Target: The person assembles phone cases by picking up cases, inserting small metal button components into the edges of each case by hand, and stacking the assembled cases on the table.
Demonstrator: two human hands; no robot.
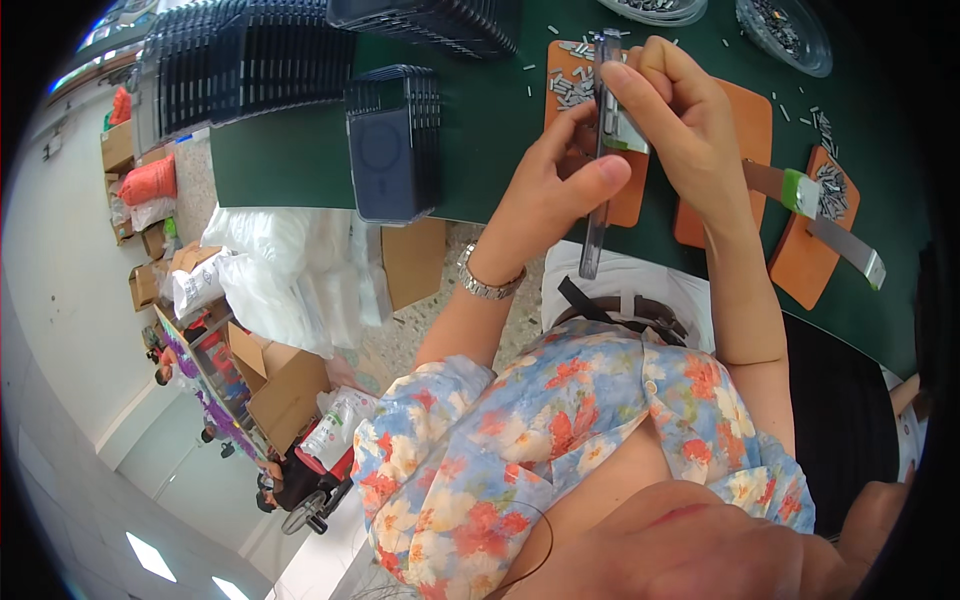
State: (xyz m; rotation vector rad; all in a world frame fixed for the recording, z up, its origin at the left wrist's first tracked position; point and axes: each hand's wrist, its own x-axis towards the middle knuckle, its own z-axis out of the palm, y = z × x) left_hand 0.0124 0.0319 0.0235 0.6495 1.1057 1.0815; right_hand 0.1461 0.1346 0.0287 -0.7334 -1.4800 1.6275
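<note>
A clear, dark-tinted phone case (592,240) stands edge-on between my hands, above an orange board (627,200). My left hand (570,180) grips its side, with the thumb on the near face and the fingers partly hidden behind it. My right hand (685,115) is closed at the case's upper part; the thumb tip presses on its edge and the other fingers curl in. Anything small under that thumb is hidden. Beside the case, below my right hand, shows a green-and-white piece (627,133). Small silver metal pieces (572,90) lie heaped on the orange board.
Stacked dark phone cases (385,150) stand on the green table (280,165) at the left, with taller rows (250,65) behind. Two more orange boards (815,250) lie right, one under a metal strip with green tape (800,192). Clear bowls (790,35) of metal pieces stand far off.
</note>
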